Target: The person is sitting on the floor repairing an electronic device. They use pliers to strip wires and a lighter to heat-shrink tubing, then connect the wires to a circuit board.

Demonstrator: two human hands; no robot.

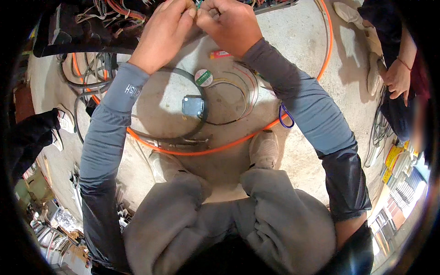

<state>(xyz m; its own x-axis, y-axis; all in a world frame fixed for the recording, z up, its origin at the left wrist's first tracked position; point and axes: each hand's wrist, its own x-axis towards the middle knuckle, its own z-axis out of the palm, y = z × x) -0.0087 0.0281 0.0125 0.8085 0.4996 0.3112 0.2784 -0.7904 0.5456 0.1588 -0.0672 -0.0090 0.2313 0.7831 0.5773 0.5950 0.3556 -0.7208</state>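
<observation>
At the top edge, my left hand (167,34) and my right hand (233,25) meet fingertip to fingertip, both closed in a pinch. Between them shows a bit of a thin green strand (199,4), which looks like a wire; its ends are hidden by the fingers. Beyond and to the left of my hands is a black housing (87,40) with bundles of red, orange and pale wires (121,13) spilling out of it. More of this equipment runs along the top edge behind my right hand.
On the floor lie an orange cable (220,148), a black cable loop, thin coloured wires (250,87), a round tape roll (204,77), a small square box (193,106), a red-yellow packet (220,54) and a purple loop (286,117). People stand left and right; one's hand (399,82) hangs at right.
</observation>
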